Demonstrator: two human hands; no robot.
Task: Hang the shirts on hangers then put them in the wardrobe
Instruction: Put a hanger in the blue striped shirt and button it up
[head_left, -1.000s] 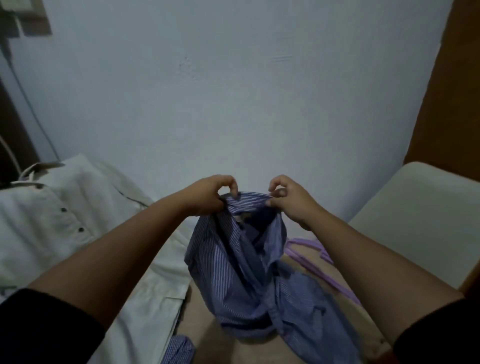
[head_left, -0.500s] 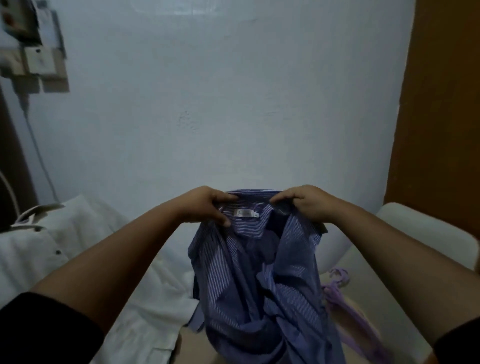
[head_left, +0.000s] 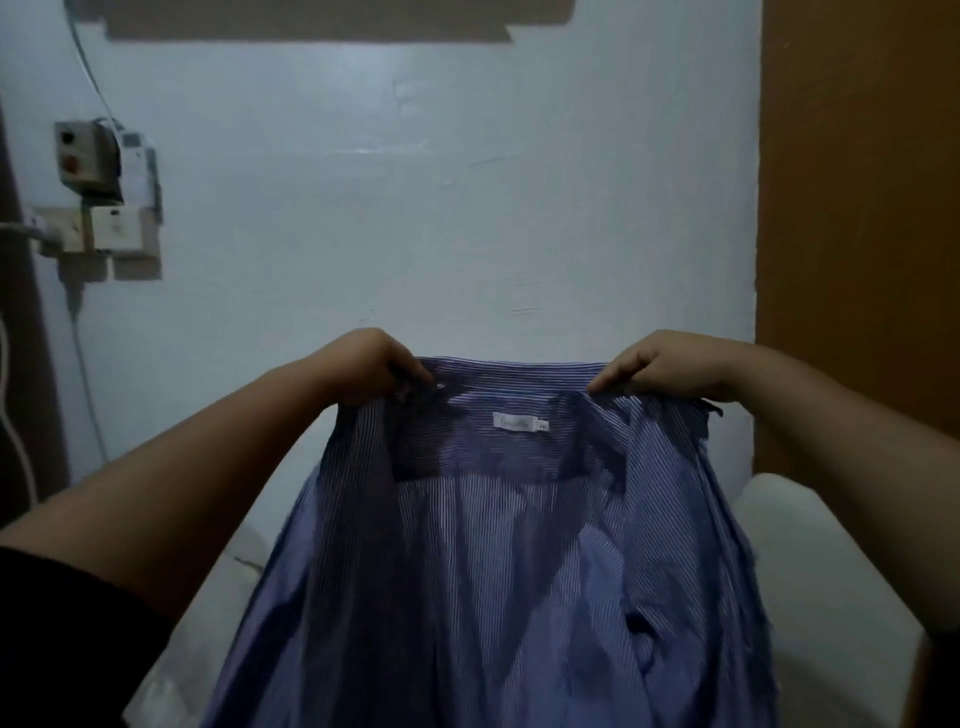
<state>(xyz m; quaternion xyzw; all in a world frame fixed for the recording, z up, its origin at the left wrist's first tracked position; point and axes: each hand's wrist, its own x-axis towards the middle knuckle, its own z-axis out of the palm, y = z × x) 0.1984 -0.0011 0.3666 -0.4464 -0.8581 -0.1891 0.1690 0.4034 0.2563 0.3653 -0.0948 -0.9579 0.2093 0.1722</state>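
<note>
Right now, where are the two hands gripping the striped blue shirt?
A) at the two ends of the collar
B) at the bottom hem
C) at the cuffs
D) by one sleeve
A: the left hand and right hand pinch the striped blue shirt at its collar ends, label showing between them.

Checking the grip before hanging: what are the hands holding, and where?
Both hands, left and right, hold the blue striped cotton shirt by its collar ends.

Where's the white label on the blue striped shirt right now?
In the head view, the white label sits centre frame, just under the blue striped shirt's collar, between the left hand and right hand.
</note>
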